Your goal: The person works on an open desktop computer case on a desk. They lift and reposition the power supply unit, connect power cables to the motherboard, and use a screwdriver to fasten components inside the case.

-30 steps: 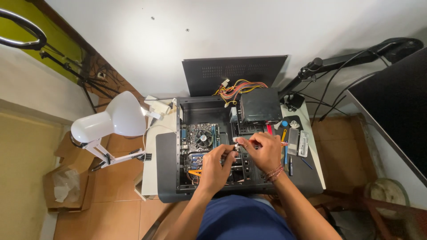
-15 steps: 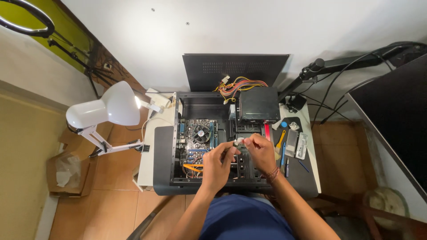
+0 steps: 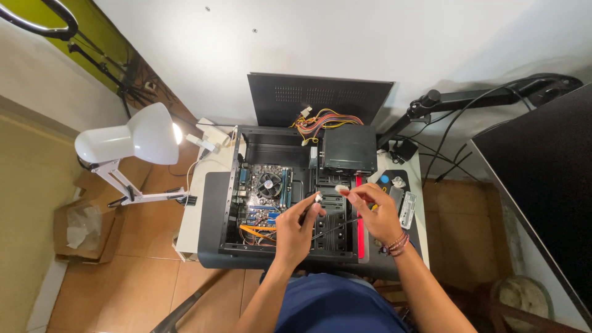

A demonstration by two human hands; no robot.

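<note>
An open black computer case [image 3: 217,203] lies flat on a white table, its motherboard [image 3: 262,200] with a round fan exposed. My left hand [image 3: 297,227] hovers over the drive bays, pinching a small white connector [image 3: 318,197] on a dark cable. My right hand [image 3: 377,213] is just to its right, holding a small white plug [image 3: 341,188] between thumb and fingers. The two hands are slightly apart above the case. A black power supply [image 3: 349,149] sits at the case's far end with coloured wires [image 3: 327,118] spilling out.
The case's side panel [image 3: 319,97] leans against the wall behind. A white desk lamp [image 3: 129,139] stands left, lit. A monitor arm [image 3: 475,98] and a dark screen [image 3: 546,191] are at right. Small parts [image 3: 404,206] lie beside the case. A cardboard box [image 3: 83,225] sits on the floor.
My hands, held close together over the drive bays earlier, have drawn a little apart, each with a white connector. The view has shifted slightly.
</note>
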